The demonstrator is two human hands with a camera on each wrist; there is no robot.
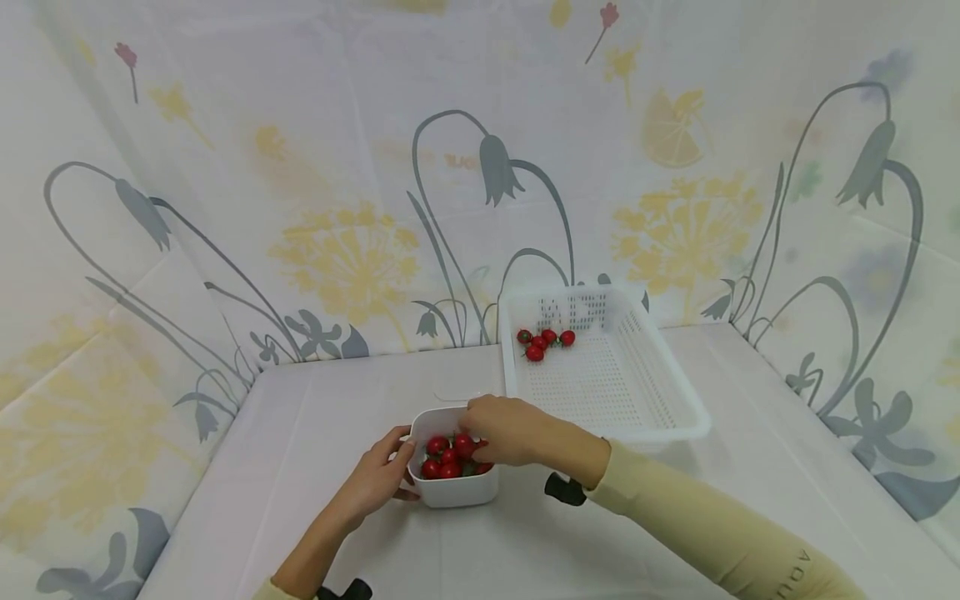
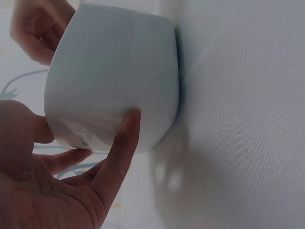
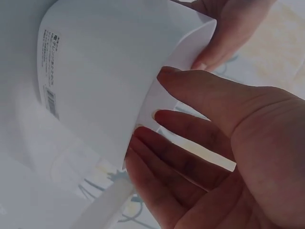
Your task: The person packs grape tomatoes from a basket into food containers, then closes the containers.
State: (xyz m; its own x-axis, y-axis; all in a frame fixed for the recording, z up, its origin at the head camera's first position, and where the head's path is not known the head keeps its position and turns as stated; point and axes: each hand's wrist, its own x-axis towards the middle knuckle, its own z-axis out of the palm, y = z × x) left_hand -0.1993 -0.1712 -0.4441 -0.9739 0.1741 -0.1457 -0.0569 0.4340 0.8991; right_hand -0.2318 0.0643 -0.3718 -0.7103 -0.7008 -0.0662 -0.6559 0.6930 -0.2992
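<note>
A white, rounded square container (image 1: pixel 459 493) stands on the table with several cherry tomatoes (image 1: pixel 448 457) inside. My left hand (image 1: pixel 375 475) holds its left side. In the left wrist view, the thumb is at the rim and the fingers spread over the outer wall (image 2: pixel 109 62). Over the right part of the container, my right hand (image 1: pixel 513 429) reaches down among the tomatoes. The right wrist view shows its thumb and loosely bent fingers (image 3: pixel 181 162) apart at the rim, with nothing visible between them; some fingertips are hidden behind the wall.
Behind and to the right stands a white perforated basket (image 1: pixel 600 375), with several cherry tomatoes (image 1: pixel 535 353) in its far left corner. The white table (image 1: pixel 322 417) meets flower-printed cloth (image 1: pixel 337 167) at the back and sides. My right forearm passes in front of the basket's near edge.
</note>
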